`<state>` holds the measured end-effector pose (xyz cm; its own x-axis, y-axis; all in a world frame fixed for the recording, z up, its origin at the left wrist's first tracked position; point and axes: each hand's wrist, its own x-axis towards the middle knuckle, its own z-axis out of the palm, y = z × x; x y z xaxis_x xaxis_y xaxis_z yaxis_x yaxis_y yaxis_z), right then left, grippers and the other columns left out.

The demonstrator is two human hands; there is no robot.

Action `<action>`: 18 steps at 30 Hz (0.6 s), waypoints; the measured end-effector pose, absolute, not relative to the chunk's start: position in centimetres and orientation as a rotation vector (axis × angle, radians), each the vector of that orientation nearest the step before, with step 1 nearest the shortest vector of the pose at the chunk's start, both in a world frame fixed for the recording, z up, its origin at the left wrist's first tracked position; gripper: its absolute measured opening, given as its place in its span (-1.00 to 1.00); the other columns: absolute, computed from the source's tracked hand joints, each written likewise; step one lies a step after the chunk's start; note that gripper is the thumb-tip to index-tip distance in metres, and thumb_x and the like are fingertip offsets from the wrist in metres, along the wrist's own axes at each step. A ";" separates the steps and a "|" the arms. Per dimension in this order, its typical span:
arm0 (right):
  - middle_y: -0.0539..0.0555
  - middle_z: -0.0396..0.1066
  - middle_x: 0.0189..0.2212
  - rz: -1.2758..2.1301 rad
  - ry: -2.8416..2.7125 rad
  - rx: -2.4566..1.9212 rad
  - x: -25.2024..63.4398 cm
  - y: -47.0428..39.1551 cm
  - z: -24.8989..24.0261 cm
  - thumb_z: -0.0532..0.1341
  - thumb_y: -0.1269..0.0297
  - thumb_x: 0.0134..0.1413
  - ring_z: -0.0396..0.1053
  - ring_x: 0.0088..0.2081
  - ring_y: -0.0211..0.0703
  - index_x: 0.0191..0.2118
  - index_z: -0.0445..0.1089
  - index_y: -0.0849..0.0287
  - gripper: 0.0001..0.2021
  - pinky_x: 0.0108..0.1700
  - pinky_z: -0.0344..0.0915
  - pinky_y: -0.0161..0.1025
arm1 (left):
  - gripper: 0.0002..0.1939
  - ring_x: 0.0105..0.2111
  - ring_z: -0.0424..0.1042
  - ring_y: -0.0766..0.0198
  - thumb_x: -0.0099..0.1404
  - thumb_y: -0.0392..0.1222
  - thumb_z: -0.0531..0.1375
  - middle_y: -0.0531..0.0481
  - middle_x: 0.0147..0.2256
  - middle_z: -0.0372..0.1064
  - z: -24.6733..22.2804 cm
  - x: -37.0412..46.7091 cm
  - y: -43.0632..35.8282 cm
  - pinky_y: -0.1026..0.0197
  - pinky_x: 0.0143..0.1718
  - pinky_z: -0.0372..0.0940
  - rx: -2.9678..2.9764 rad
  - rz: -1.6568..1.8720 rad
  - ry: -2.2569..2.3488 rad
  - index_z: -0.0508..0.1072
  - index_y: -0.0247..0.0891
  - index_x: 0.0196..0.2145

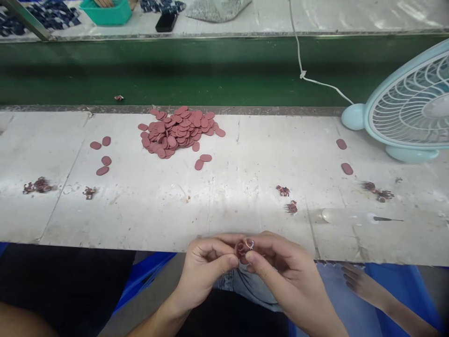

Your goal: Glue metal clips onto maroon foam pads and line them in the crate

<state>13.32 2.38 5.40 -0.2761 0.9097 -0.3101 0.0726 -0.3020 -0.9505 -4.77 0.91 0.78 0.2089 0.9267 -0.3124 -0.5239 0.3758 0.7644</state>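
The ovals (178, 131) are dusky red, the fan (410, 105) pale blue.

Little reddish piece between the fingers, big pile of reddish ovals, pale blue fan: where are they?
Little reddish piece (241, 248), head view: its visible middle.
Big pile of reddish ovals (179, 131), head view: its middle.
Pale blue fan (409, 105), head view: its round grille.

Ahead of my left hand (205, 269) there's a wide lane over the white tabletop (242, 196) up to the heap of reddish ovals (178, 133); another runs between heap and fan (403, 112). Right is tighter: small clumps (292, 207) near my right hand (293, 274), then the needle-tipped bottle (347, 216) lying crosswise. Green panel (210, 70) bounds the far side; another person's hand (361, 283) sits by the near right edge.
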 end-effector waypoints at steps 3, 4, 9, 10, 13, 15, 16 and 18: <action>0.05 0.56 -0.11 1.621 -1.303 -1.324 13.4 2.3 5.5 0.29 0.24 0.24 0.52 -0.25 -0.21 0.02 0.53 -0.07 -0.75 -0.19 0.49 -0.30 | -0.89 -0.13 0.60 0.05 0.23 -0.39 0.35 -0.13 -0.09 0.61 1.0 -4.6 0.9 0.07 -0.10 0.48 0.579 1.081 0.854 0.66 -0.22 -0.38; 0.04 0.55 -0.11 1.599 -1.333 -1.335 13.4 2.2 5.6 0.29 0.25 0.24 0.52 -0.26 -0.21 0.02 0.53 -0.08 -0.75 -0.20 0.49 -0.31 | -0.88 -0.12 0.60 0.04 0.23 -0.39 0.35 -0.13 -0.09 0.61 1.0 -4.6 0.9 0.06 -0.09 0.48 0.586 1.077 0.856 0.66 -0.21 -0.38; 0.03 0.55 -0.14 1.507 -1.414 -1.344 13.7 2.0 5.8 0.30 0.29 0.20 0.52 -0.24 -0.18 -0.01 0.54 -0.08 -0.75 -0.25 0.51 -0.31 | -0.88 -0.11 0.60 0.08 0.20 -0.37 0.38 -0.09 -0.09 0.62 1.5 -4.7 0.8 0.11 -0.06 0.48 0.666 1.071 0.951 0.68 -0.17 -0.38; 0.04 0.55 -0.15 1.506 -1.401 -1.337 13.6 2.0 5.7 0.31 0.29 0.20 0.52 -0.24 -0.18 -0.02 0.54 -0.08 -0.75 -0.26 0.52 -0.30 | -0.88 -0.11 0.60 0.08 0.20 -0.37 0.38 -0.09 -0.10 0.62 1.6 -4.7 0.8 0.12 -0.05 0.48 0.685 1.068 0.968 0.68 -0.17 -0.38; 0.06 0.54 -0.14 1.541 -1.313 -1.300 13.4 1.8 5.5 0.30 0.30 0.20 0.53 -0.22 -0.13 -0.03 0.54 -0.07 -0.77 -0.26 0.54 -0.26 | -0.88 -0.10 0.60 0.08 0.20 -0.36 0.38 -0.09 -0.09 0.62 1.9 -4.8 0.8 0.13 -0.06 0.50 0.714 1.065 0.994 0.68 -0.16 -0.39; 0.07 0.54 -0.14 1.580 -1.257 -1.276 13.2 1.7 5.4 0.29 0.31 0.22 0.53 -0.17 -0.09 -0.04 0.54 -0.07 -0.78 -0.24 0.55 -0.23 | -0.88 -0.11 0.60 0.09 0.19 -0.36 0.38 -0.08 -0.09 0.62 2.1 -4.8 0.8 0.15 -0.08 0.51 0.715 1.065 1.001 0.68 -0.15 -0.39; 0.07 0.53 -0.14 1.595 -1.237 -1.268 13.2 1.6 5.3 0.28 0.31 0.23 0.53 -0.16 -0.09 -0.04 0.54 -0.08 -0.78 -0.23 0.55 -0.22 | -0.88 -0.12 0.61 0.10 0.19 -0.36 0.39 -0.08 -0.09 0.62 2.2 -4.8 0.8 0.16 -0.08 0.51 0.715 1.065 1.004 0.68 -0.14 -0.39; 0.06 0.53 -0.14 1.607 -1.216 -1.263 13.1 1.5 5.3 0.27 0.32 0.24 0.52 -0.17 -0.10 -0.03 0.53 -0.10 -0.77 -0.22 0.55 -0.22 | -0.88 -0.12 0.61 0.10 0.19 -0.36 0.39 -0.08 -0.10 0.62 2.3 -4.8 0.8 0.16 -0.08 0.52 0.715 1.067 1.011 0.68 -0.14 -0.39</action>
